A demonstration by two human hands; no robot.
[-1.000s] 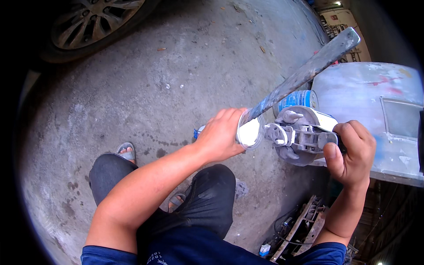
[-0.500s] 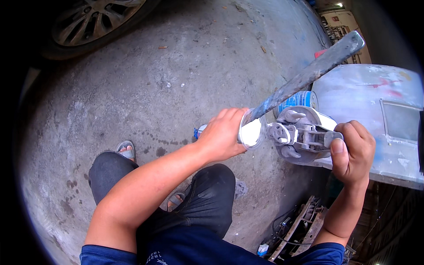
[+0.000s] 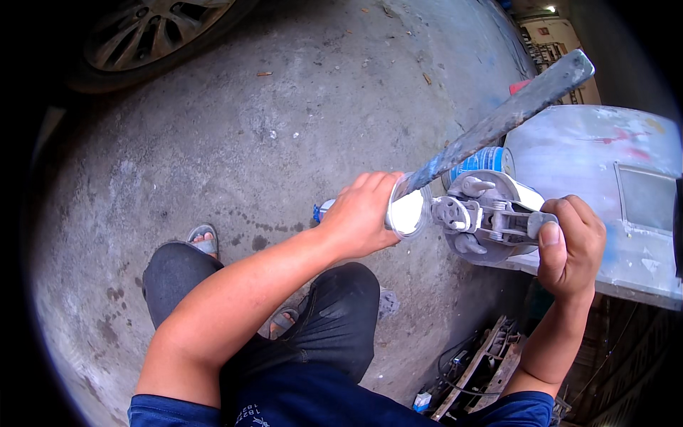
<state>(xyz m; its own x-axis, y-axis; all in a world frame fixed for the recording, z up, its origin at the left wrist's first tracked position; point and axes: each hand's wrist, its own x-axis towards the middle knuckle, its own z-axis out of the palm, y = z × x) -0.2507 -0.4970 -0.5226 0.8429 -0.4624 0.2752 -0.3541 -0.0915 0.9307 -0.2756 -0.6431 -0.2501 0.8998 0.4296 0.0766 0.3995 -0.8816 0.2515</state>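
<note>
My left hand [image 3: 364,215] is wrapped around a clear plastic cup [image 3: 428,208] with white paint [image 3: 408,213] in it. A long, flat, paint-stained stirring stick [image 3: 501,117] leans out of the cup toward the upper right. Beside the cup, its spout close to the rim, is a paint can's grey pouring lid [image 3: 491,213] with wing-shaped clamps. My right hand [image 3: 573,245] is closed on the lid's handle, thumb on the lever. The can under the lid is tilted and mostly hidden. Whether paint runs from the spout cannot be made out.
Behind the lid is a blue can [image 3: 491,161]. A large, grey, paint-smeared panel [image 3: 590,142] stands at the right. A car wheel [image 3: 153,32] shows at the far left. Metal parts and cables [image 3: 484,370] lie at the lower right. A blue-capped bottle [image 3: 321,211] is partly hidden behind my left hand.
Almost nothing differs. The stirring stick's upper end sits slightly farther right, and both hands keep their holds on the cup and the lid.
</note>
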